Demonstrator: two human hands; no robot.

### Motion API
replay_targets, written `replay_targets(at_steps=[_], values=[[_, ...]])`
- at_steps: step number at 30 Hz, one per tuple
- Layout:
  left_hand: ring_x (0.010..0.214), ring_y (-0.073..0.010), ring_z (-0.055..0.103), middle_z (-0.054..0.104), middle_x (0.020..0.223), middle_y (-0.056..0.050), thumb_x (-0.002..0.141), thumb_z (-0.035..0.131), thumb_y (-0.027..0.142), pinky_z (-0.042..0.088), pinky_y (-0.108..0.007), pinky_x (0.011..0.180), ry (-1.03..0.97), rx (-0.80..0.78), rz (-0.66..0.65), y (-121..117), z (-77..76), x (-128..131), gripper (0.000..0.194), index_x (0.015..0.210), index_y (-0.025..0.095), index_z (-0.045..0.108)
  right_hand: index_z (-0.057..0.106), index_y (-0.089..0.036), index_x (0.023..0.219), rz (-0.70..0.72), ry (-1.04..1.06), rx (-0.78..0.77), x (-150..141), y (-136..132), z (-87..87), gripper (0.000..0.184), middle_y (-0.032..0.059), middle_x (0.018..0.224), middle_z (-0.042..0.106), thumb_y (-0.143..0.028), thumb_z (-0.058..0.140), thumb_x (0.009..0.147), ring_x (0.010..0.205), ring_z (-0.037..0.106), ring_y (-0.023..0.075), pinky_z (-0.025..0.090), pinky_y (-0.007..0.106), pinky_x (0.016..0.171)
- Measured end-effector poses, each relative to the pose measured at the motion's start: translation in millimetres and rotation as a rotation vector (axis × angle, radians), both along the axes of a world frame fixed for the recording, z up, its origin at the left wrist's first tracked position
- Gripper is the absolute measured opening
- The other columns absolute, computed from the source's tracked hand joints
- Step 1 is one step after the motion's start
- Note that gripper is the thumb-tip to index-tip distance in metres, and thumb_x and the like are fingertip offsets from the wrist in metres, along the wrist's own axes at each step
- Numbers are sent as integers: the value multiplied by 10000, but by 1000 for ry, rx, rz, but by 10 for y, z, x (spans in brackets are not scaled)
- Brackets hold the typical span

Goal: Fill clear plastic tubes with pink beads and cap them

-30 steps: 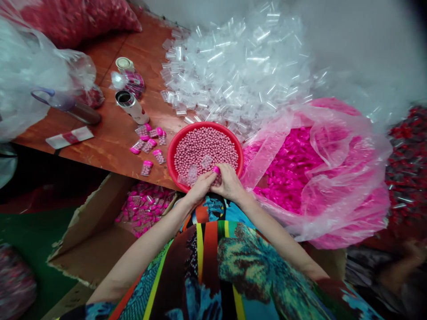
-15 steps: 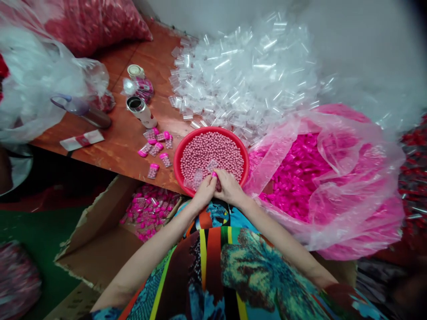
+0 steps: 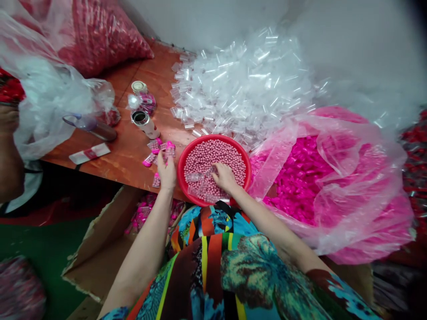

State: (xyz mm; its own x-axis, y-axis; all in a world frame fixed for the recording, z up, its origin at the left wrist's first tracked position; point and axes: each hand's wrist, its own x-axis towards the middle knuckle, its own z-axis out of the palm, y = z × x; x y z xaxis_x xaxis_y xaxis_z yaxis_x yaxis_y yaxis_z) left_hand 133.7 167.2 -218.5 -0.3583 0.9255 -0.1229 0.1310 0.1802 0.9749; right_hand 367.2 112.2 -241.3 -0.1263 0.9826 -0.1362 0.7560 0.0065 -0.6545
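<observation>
Our hands have parted: our left hand (image 3: 167, 174) reaches a pink-capped container (image 3: 170, 150) over the surface (image 3: 130, 165); our right hand (image 3: 226, 178) touches a clear container (image 3: 210, 171) in the red bowl (image 3: 181, 171). We cannot tell whether either grip is clamped.

Tabletop (image 3: 128, 166): here's reddish-brown, wood-like board, smooth with a soft sheen.
Bowl (image 3: 181, 173): red plastic, and that rim is smooth, mildly glossy.
Beads (image 3: 220, 151): pink, smooth and round, plastic-looking, low in shine.
Tubes (image 3: 233, 84): clear plastic, flashing bright streaks all over the heap!
Caps (image 3: 300, 173): vivid pink plastic, really glossy.
Bag (image 3: 353, 191): thin, see-through film, crinkled and shiny.
Cup (image 3: 149, 128): pale, printed outside, metallic-looking at the rim.
Carton (image 3: 95, 251): matt brown cardboard, rough and ragged along the edge.
Clothing (image 3: 213, 266): printed cloth, soft, matt folds.
</observation>
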Motion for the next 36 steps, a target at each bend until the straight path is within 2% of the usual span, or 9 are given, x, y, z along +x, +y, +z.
replay_targets(at_steps=[3, 7, 10, 15, 18, 20, 24, 29, 36], values=[[1254, -258, 534, 607, 1287, -131, 908, 555, 239, 401, -424, 1127, 311, 78, -114, -110, 111, 154, 373, 1276, 182, 575, 620, -171, 1124, -176, 313, -88, 1, -23, -45, 289, 24, 853, 636, -207, 535, 850, 763, 592, 176, 515, 329, 762], [1177, -315, 559, 651, 1184, -137, 830, 637, 167, 423, -461, 1084, 469, 32, -722, -416, 158, 604, 309, 1138, 189, 657, 579, -195, 1091, -319, 625, -167, 2, -70, -55, 311, -32, 771, 592, -316, 594, 805, 674, 566, 132, 484, 256, 642], [1123, -333, 558, 644, 1124, -163, 850, 582, 114, 446, -460, 1014, 602, -41, -882, -554, 97, 851, 258, 1088, 169, 666, 547, -208, 1068, -353, 712, -193, -4, -95, -39, 331, -62, 703, 547, -358, 615, 781, 622, 541, 120, 466, 241, 602], [1084, -345, 549, 620, 1086, -197, 917, 429, 86, 448, -443, 917, 878, -60, -883, -430, 30, 869, 264, 999, 147, 673, 540, -211, 1174, -436, 667, -87, 113, -146, 60, 444, 28, 966, 647, -414, 633, 791, 729, 603, 137, 522, 288, 683], [1106, -355, 536, 615, 1097, -206, 922, 380, 66, 435, -458, 915, 926, -80, -866, -297, 13, 912, 304, 960, 143, 671, 602, -207, 1123, -427, 599, -42, 244, -226, 148, 374, 63, 1030, 676, -453, 592, 842, 844, 642, 177, 546, 334, 778], [1122, -355, 528, 620, 1097, -206, 921, 381, 66, 421, -476, 948, 813, -106, -850, -247, -21, 1018, 293, 938, 139, 664, 635, -206, 1062, -415, 568, -53, 312, -298, 194, 327, 59, 979, 694, -452, 569, 857, 864, 651, 193, 549, 351, 804], [1111, -340, 542, 636, 1089, -194, 858, 446, 34, 422, -471, 967, 525, -149, -792, -228, -147, 1219, 241, 911, 148, 652, 654, -207, 1022, -442, 544, -117, 373, -417, 234, 318, 32, 847, 691, -454, 562, 845, 702, 622, 178, 545, 336, 687], [963, -249, 613, 677, 985, -84, 676, 624, 26, 485, -374, 914, 345, -152, -778, -215, -260, 1107, 330, 967, 176, 669, 661, -211, 1024, -467, 578, -113, 412, -462, 247, 320, 17, 804, 686, -460, 562, 850, 673, 613, 170, 538, 315, 650], [843, -170, 606, 695, 933, -24, 593, 851, 237, 487, -303, 827, -205, -211, -548, -430, -98, 917, 442, 1008, 170, 714, 667, -214, 1003, -459, 602, -133, 406, -473, 257, 318, 33, 852, 710, -472, 564, 847, 709, 635, 179, 549, 330, 686]])
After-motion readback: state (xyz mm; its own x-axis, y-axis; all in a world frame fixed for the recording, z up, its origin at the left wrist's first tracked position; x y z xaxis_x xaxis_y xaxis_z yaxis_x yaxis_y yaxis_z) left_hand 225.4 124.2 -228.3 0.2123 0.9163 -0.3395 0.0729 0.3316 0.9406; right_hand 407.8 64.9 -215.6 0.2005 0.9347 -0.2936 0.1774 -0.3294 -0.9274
